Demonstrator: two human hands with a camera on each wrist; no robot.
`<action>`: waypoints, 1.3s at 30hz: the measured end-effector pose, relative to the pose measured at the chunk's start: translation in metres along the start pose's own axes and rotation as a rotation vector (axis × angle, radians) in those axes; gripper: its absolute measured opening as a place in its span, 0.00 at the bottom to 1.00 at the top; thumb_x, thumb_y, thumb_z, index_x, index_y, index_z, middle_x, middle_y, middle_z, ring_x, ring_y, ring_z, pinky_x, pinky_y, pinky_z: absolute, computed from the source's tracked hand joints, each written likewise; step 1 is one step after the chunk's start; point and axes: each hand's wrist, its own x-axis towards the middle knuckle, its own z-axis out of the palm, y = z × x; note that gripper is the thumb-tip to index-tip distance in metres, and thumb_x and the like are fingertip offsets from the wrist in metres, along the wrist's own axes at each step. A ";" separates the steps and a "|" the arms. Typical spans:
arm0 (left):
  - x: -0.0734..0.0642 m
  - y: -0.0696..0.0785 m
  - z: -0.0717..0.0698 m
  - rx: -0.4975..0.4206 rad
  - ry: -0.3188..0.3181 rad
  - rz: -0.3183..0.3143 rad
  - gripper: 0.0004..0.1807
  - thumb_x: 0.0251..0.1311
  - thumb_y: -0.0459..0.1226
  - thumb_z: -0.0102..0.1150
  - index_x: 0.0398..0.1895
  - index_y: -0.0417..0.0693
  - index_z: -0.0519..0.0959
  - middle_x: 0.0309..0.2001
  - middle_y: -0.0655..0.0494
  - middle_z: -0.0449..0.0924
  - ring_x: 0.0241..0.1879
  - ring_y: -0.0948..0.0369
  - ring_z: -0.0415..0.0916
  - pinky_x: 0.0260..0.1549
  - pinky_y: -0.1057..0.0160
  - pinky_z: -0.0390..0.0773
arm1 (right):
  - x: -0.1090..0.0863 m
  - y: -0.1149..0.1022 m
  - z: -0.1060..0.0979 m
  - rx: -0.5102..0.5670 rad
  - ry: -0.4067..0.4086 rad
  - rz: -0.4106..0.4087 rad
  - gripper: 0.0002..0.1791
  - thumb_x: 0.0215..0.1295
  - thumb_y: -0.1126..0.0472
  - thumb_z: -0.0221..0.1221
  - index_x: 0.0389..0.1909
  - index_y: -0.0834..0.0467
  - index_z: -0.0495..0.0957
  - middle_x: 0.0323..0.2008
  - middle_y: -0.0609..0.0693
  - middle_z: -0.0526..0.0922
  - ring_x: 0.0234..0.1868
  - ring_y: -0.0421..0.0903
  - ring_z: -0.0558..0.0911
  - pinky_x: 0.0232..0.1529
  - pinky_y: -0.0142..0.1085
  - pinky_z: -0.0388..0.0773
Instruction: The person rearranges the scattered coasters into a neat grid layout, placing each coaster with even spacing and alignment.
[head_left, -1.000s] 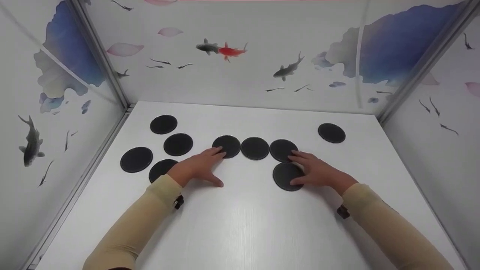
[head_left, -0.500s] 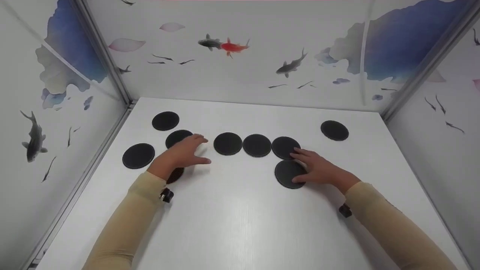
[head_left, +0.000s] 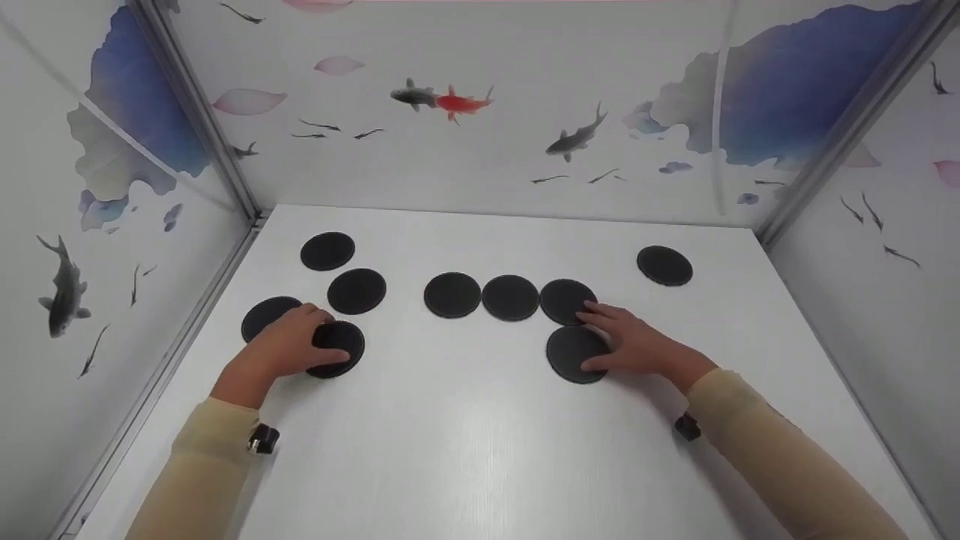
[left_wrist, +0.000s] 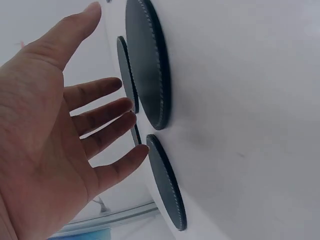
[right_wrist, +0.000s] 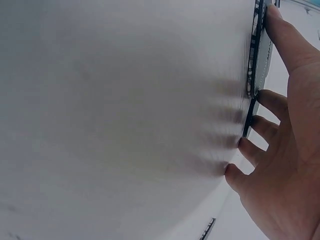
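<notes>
Resting right hand (head_left: pixel 637 346), spread, on two black discs (head_left: pixel 562 300) toward far edge of the worktop (head_left: pixel 480 450), probably to steady their alignment; holding left hand (head_left: pixel 277 349), loosely spread, over another disc (head_left: pixel 342 337) near left edge, perhaps to take it, without certainty of contact. Counted: nine discs, four leftward, four central, and a lone disc (head_left: pixel 664 265) near far right corner.

Black discs (head_left: pixel 510 298), white table (head_left: pixel 465 450), beige sleeves (head_left: pixel 202 450), fish-patterned white walls (head_left: pixel 465 165)
</notes>
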 end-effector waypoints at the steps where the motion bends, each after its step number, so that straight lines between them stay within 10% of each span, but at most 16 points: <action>1: -0.002 -0.001 0.002 0.022 0.005 -0.001 0.46 0.53 0.67 0.67 0.65 0.43 0.75 0.64 0.42 0.71 0.64 0.43 0.69 0.59 0.39 0.72 | -0.001 0.000 0.001 0.003 -0.001 0.000 0.54 0.53 0.30 0.69 0.77 0.48 0.62 0.80 0.51 0.53 0.78 0.58 0.53 0.72 0.59 0.56; 10: -0.012 0.000 0.011 0.124 0.024 -0.036 0.55 0.45 0.73 0.65 0.66 0.41 0.74 0.62 0.40 0.71 0.60 0.42 0.70 0.53 0.36 0.74 | 0.000 -0.004 0.002 0.032 -0.020 -0.017 0.54 0.54 0.32 0.69 0.78 0.50 0.61 0.80 0.52 0.51 0.78 0.59 0.51 0.73 0.59 0.54; 39: -0.006 -0.010 0.016 0.013 0.040 -0.004 0.58 0.39 0.66 0.75 0.66 0.35 0.70 0.57 0.41 0.66 0.57 0.44 0.66 0.53 0.41 0.74 | 0.001 0.002 -0.001 0.048 -0.013 -0.015 0.55 0.53 0.30 0.69 0.78 0.49 0.60 0.80 0.51 0.50 0.79 0.58 0.50 0.74 0.58 0.53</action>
